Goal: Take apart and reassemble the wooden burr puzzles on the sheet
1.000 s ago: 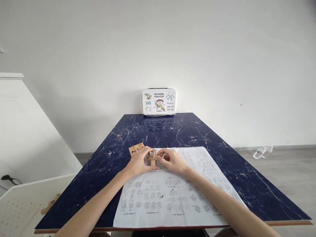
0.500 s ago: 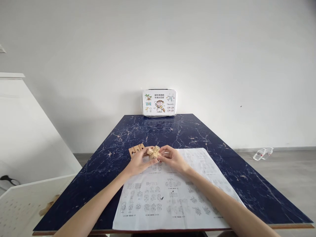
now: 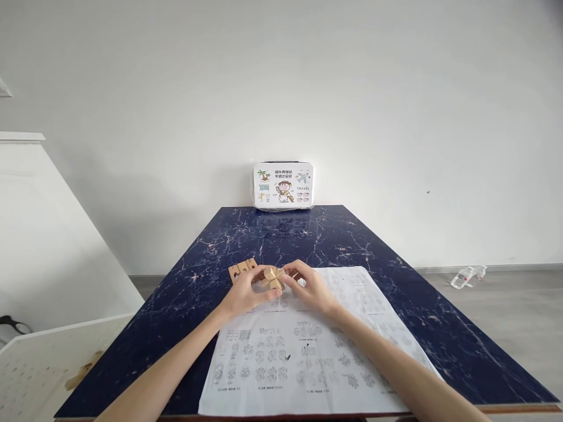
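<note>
A pale wooden interlocking burr puzzle (image 3: 273, 278) is held between both hands above the back edge of the paper. My left hand (image 3: 246, 292) has its fingers behind the puzzle and its thumb along the front. From the right, my right hand (image 3: 310, 288) pinches the puzzle's side with thumb and forefinger. Beside my left fingers, several notched wooden pieces (image 3: 240, 268) lie side by side on the table. Under my wrists spreads a white instruction sheet (image 3: 316, 351) printed with puzzle diagrams.
The table top (image 3: 202, 252) is dark blue with a marbled pattern. A white cartoon-printed case (image 3: 284, 186) stands at its far edge against the wall. To the left are a white cabinet (image 3: 44, 223) and black scissors (image 3: 13, 323); clear plastic bottles (image 3: 467, 276) lie on the floor at right.
The wooden puzzle has been turned between my fingers and shows different faces. Both hands stay in nearly the same place. The whole view has shifted slightly.
</note>
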### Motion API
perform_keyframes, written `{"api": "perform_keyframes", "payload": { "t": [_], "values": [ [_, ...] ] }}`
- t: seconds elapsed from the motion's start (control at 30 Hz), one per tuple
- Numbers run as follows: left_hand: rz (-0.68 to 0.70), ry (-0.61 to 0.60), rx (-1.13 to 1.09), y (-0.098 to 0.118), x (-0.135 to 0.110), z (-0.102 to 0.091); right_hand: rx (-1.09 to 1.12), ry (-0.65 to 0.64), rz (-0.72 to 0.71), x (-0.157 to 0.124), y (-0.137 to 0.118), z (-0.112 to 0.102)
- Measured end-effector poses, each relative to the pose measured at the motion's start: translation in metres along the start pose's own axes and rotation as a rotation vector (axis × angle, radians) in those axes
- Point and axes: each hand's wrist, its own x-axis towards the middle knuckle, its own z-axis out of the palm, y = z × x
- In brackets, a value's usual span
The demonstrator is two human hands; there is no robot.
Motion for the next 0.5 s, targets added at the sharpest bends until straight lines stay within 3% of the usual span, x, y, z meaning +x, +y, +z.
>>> {"api": "perform_keyframes", "payload": {
  "t": [0.37,0.5],
  "values": [
    [0.025,-0.117,0.038,0.0,0.0008,-0.003,-0.008,-0.065,-0.006,-0.0021,-0.0038,-0.0003],
    [0.025,-0.097,0.092,-0.0008,0.0,-0.0032,-0.025,-0.062,0.01,-0.003,-0.0064,0.0]
  ]
}}
